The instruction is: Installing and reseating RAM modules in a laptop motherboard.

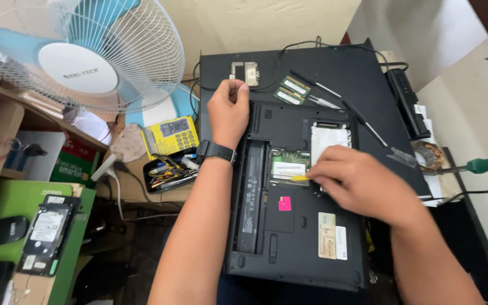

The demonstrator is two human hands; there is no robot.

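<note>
Head view. I see an upturned black plastic laptop (289,226) lying on the black desk (362,73), its near edge overhanging toward me. My left hand (228,110) clamps the laptop's far-left corner, its grip pressed together on the edge. My right hand (362,183) pinches a slim yellow-tipped tool (299,178) at the open memory bay (289,166). Two loose green memory modules (291,90) lie beyond. Open desk remains far right; a white wire-caged fan (86,51) crowds the left.
</note>
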